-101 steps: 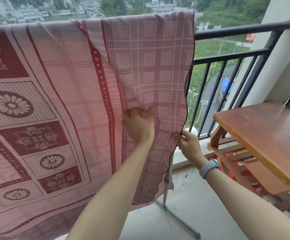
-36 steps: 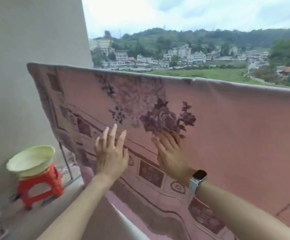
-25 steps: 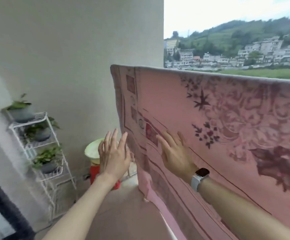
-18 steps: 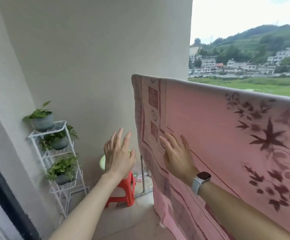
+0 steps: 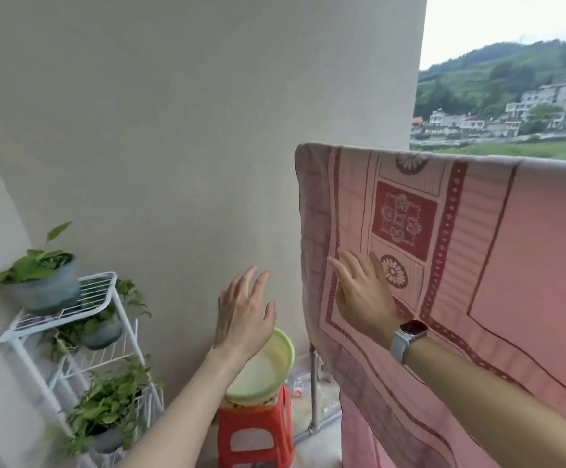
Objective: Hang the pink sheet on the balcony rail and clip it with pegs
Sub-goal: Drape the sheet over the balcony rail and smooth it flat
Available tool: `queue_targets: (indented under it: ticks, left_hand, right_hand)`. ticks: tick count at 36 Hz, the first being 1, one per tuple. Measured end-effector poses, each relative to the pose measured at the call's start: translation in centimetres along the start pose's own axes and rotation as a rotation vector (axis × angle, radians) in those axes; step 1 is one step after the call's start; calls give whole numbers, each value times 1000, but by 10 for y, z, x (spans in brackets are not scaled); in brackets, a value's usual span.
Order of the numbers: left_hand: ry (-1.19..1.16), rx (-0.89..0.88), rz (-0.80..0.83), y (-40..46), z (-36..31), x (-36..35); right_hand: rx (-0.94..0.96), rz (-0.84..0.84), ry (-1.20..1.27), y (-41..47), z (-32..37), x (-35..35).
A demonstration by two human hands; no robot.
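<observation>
1. Right hand [image 5: 364, 295], smartwatch [image 5: 409, 336] on wrist, is lying flat w/ fingers spread on the pink sheet [image 5: 460, 265], gripping nothing.
2. Left hand [image 5: 244, 314] is hovering open & empty at frame centre, clear of the cloth.
3. Sheet is draping over a bar at right of frame; thin woven fabric, red floral squares & borders.
4. Lower centre: round pale-green plastic basin [image 5: 264, 369] is sitting on a red plastic stool [image 5: 254, 434].
5. Lower left: white wire rack [image 5: 72, 309] is holding potted plants.

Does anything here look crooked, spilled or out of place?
Nothing stands out. The pink sheet hangs smoothly over its bar, the right hand flat against it. The green basin sits on the red stool, slightly tilted. No pegs are visible yet.
</observation>
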State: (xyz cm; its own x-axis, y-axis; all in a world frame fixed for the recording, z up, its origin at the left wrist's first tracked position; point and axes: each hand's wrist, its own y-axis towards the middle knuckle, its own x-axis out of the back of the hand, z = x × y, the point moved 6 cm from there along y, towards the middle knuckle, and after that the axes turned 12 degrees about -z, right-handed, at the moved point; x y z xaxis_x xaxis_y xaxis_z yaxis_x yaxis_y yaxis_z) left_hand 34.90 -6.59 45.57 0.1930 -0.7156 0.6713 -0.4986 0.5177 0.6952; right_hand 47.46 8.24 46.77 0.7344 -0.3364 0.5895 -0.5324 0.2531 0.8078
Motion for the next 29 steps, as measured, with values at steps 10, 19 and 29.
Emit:
queue_targets:
  ticks: [10,19,29]
  left_hand:
    - [-237,-122,70,132,55,-108]
    - [-465,-181,63,247,38,-193]
    - [-512,-490,-307,385,-9,-209]
  right_hand:
    - [-117,10,-123,75,-19,-98]
    - [-69,-109,-259,150,-66,-157]
    - [140,-416,-490,234,-69,-145]
